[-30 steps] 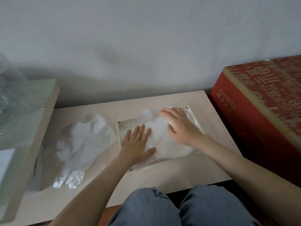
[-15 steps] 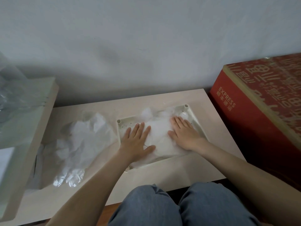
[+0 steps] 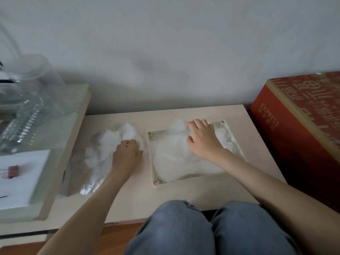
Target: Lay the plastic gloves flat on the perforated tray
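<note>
A cream perforated tray point(image 3: 151, 163) lies on the low table, right of centre. Clear plastic gloves point(image 3: 171, 155) are spread inside it and cover most of its floor. My right hand point(image 3: 202, 139) rests flat on those gloves near the tray's far edge, fingers pointing away from me. A loose heap of more plastic gloves point(image 3: 104, 144) sits on the table left of the tray. My left hand point(image 3: 127, 153) is on the heap's right side, its fingers curled down into the plastic and gripping a glove.
The beige table point(image 3: 184, 192) ends against a grey wall. A big red carton point(image 3: 294, 129) stands close on the right. On the left a glass-topped stand point(image 3: 60, 115) carries clear bottles point(image 3: 24, 118) and a white sheet point(image 3: 20, 177). My knees are at the table's near edge.
My left hand left the tray and moved left onto the glove heap, curling its fingers into it. My right hand slid toward the tray's far edge. The view shifted left.
</note>
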`<state>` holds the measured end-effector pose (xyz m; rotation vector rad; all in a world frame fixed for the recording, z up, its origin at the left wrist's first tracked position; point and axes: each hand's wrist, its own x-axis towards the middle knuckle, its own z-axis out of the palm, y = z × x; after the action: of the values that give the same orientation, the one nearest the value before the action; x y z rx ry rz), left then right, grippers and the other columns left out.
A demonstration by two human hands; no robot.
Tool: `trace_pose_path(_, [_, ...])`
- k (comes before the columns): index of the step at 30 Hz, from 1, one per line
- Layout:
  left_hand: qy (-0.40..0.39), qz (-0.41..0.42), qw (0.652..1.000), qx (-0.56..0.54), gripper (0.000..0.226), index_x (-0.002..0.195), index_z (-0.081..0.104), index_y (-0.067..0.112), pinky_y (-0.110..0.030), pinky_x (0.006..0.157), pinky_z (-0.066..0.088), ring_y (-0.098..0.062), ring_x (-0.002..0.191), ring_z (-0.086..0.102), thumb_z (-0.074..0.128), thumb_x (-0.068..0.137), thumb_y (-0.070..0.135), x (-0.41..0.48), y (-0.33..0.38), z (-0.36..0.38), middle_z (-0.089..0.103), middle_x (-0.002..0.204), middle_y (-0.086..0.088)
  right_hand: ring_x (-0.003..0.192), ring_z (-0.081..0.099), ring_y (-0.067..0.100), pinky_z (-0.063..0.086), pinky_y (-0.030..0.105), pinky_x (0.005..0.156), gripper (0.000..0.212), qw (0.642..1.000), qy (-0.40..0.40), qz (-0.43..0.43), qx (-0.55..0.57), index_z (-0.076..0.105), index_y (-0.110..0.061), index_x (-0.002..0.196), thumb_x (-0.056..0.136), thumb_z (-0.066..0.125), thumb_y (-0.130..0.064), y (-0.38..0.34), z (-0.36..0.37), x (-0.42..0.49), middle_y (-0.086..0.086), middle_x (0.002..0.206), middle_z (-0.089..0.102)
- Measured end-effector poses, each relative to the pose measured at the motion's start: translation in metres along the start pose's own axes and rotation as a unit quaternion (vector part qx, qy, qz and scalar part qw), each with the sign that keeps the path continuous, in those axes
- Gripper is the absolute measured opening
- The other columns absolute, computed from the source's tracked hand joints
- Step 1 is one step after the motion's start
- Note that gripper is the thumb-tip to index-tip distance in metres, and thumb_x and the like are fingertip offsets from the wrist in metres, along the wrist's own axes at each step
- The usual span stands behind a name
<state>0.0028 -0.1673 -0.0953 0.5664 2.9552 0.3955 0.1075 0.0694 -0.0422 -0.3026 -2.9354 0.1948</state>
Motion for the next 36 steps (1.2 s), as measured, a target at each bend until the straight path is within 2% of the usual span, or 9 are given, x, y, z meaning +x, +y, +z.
trace_pose_path(8, [0.071, -0.036, 0.981, -0.175, 0.014, 0.089, 0.067, 0.011, -0.023, 0.077, 0.034, -0.022, 0.098, 0.055, 0.054, 0.091, 0.014, -0.001, -0.021, -0.006, 0.061, 0.1, -0.005, 0.114, 0.048, 0.026, 0.041, 0.035, 0.089, 0.03, 0.994, -0.015, 0.035, 0.099, 0.054, -0.007, 0.12, 0.094, 0.042, -0.012, -0.015, -0.01, 0.007, 0.007, 0.12, 0.057])
trace_pose_path(14, [0.149, -0.131, 0.903, -0.381, 0.021, 0.084, 0.064, 0.013, -0.025, 0.056, 0.035, -0.012, 0.065, 0.048, 0.05, 0.096, 0.023, -0.008, 0.022, -0.061, 0.059, 0.074, 0.002, 0.108, 0.051, 0.013, 0.042, 0.028, 0.089, 0.029, 0.966, -0.066, 0.075, 0.238, 0.054, -0.014, 0.121, 0.094, 0.046, -0.018, -0.029, -0.018, 0.015, -0.002, 0.118, 0.053])
trace_pose_path(17, [0.069, -0.13, 0.748, -0.647, 0.021, 0.081, 0.06, 0.009, -0.028, 0.06, 0.043, -0.016, 0.065, 0.053, 0.048, 0.097, 0.012, 0.0, 0.04, -0.084, 0.062, 0.069, 0.0, 0.089, 0.058, 0.015, 0.047, 0.03, 0.082, 0.018, 0.862, -0.121, 0.163, 0.464, 0.06, -0.015, 0.106, 0.095, 0.052, -0.027, -0.044, -0.019, 0.02, 0.001, 0.099, 0.06])
trace_pose_path(21, [-0.113, -0.056, 0.466, -0.876, 0.01, 0.091, 0.06, 0.007, -0.025, 0.07, 0.056, -0.015, 0.071, 0.066, 0.051, 0.089, 0.011, 0.009, 0.057, -0.103, 0.066, 0.08, -0.007, 0.074, 0.065, 0.026, 0.05, 0.034, 0.066, 0.065, 0.64, -0.214, 0.285, 0.681, 0.063, -0.003, 0.098, 0.095, 0.032, -0.06, -0.055, -0.023, 0.024, 0.014, 0.082, 0.066])
trace_pose_path(23, [-0.167, -0.074, 0.372, -0.91, 0.018, 0.092, 0.062, 0.003, -0.024, 0.065, 0.058, -0.015, 0.069, 0.07, 0.051, 0.086, 0.016, 0.006, 0.069, -0.105, 0.069, 0.079, -0.009, 0.086, 0.066, 0.028, 0.05, 0.037, 0.08, 0.085, 0.579, -0.278, 0.286, 0.711, 0.065, -0.004, 0.108, 0.088, 0.021, -0.073, -0.053, -0.019, 0.023, 0.014, 0.098, 0.069])
trace_pose_path(25, [-0.183, -0.081, 0.324, -0.924, 0.021, 0.09, 0.064, -0.002, -0.028, 0.063, 0.059, -0.019, 0.072, 0.072, 0.051, 0.085, 0.014, 0.003, 0.081, -0.105, 0.07, 0.081, -0.013, 0.105, 0.061, 0.028, 0.041, 0.038, 0.102, 0.094, 0.527, -0.303, 0.282, 0.742, 0.065, -0.008, 0.119, 0.083, 0.015, -0.08, -0.05, -0.017, 0.022, 0.01, 0.117, 0.066])
trace_pose_path(29, [-0.183, -0.083, 0.269, -0.942, 0.023, 0.092, 0.067, -0.007, -0.035, 0.067, 0.06, -0.025, 0.078, 0.072, 0.05, 0.083, 0.005, -0.001, 0.099, -0.095, 0.07, 0.088, -0.018, 0.093, 0.069, 0.023, 0.048, 0.036, 0.088, 0.083, 0.481, -0.249, 0.293, 0.788, 0.077, -0.013, 0.097, 0.087, 0.023, -0.075, -0.05, -0.025, 0.018, 0.009, 0.109, 0.071])
trace_pose_path(32, [-0.181, -0.055, 0.305, -0.933, 0.029, 0.11, 0.06, -0.002, -0.035, 0.082, 0.058, -0.024, 0.084, 0.07, 0.047, 0.085, 0.004, -0.003, 0.104, -0.088, 0.069, 0.094, -0.015, 0.09, 0.07, 0.022, 0.051, 0.038, 0.086, 0.056, 0.457, -0.225, 0.266, 0.819, 0.077, -0.014, 0.097, 0.096, 0.039, -0.055, -0.043, -0.034, 0.013, 0.007, 0.106, 0.071])
trace_pose_path(36, [-0.192, -0.036, 0.313, -0.93, 0.023, 0.092, 0.06, 0.001, -0.042, 0.08, 0.058, -0.031, 0.089, 0.069, 0.045, 0.075, 0.006, -0.002, 0.095, -0.08, 0.067, 0.094, -0.014, 0.059, 0.062, 0.012, 0.051, 0.023, 0.054, 0.008, 0.513, -0.218, 0.288, 0.779, 0.068, -0.019, 0.082, 0.079, 0.066, -0.026, -0.016, -0.033, 0.011, -0.003, 0.071, 0.063])
